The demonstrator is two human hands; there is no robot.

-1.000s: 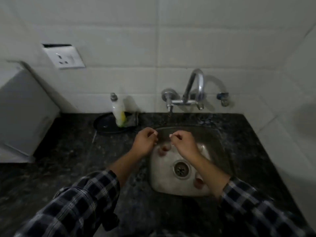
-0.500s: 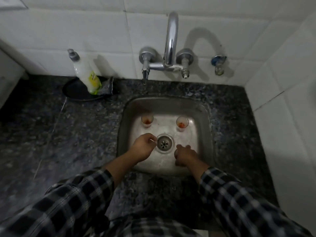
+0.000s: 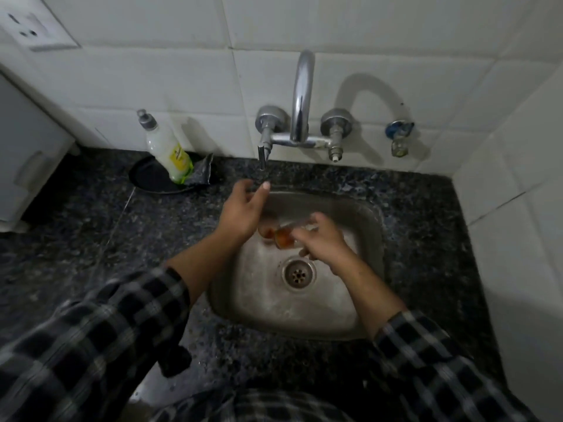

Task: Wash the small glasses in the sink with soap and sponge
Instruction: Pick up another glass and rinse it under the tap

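The small glass (image 3: 285, 239) that stood at the back of the sink (image 3: 274, 309) now tilts above the drain (image 3: 298, 274), gripped by my right hand (image 3: 326, 245); my left hand (image 3: 240, 211) has risen, fingers spread open, just below the tap lever (image 3: 262, 153)

The far half of the sink (image 3: 304, 318) is crowded. The left hand (image 3: 240, 211) reaches to the far-left rim, just below the tap lever (image 3: 262, 155). The right hand (image 3: 326, 242) holds a glass (image 3: 285, 237) mid-basin, and a second glass (image 3: 265, 232) is half hidden between the hands. There is open room over the drain (image 3: 298, 274) and the near basin. The bottle (image 3: 166, 147) and tray (image 3: 146, 178) block the far left.
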